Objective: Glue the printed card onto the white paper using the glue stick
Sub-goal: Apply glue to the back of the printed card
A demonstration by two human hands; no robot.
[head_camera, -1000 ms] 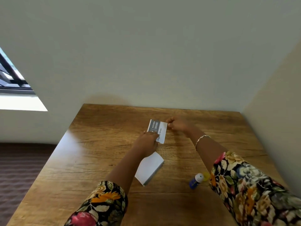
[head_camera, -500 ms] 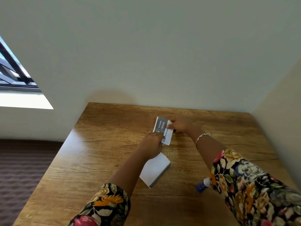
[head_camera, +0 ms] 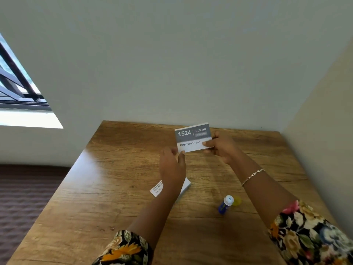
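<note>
The printed card [head_camera: 192, 136], grey on top with "1524 KITCHEN" and white below with "Organize Bread", is held up above the far part of the wooden table [head_camera: 118, 188], facing me. My right hand [head_camera: 221, 147] pinches its right edge. My left hand [head_camera: 172, 165] touches its lower left corner with the fingertips. The white paper [head_camera: 186, 185] lies flat on the table under my left forearm, mostly hidden. The glue stick [head_camera: 225, 204], blue with a white top, lies uncapped near my right forearm, its yellow cap [head_camera: 237, 201] beside it.
A small printed slip [head_camera: 157, 188] pokes out left of my left wrist. Walls close the table at the back and right. A window [head_camera: 17, 87] is at the left, with dark carpet [head_camera: 28, 197] below the table's left edge.
The card has been turned from edge-on to face me and lifted higher. Both hands rose with it. The view has shifted, so the slip beside my left wrist shows.
</note>
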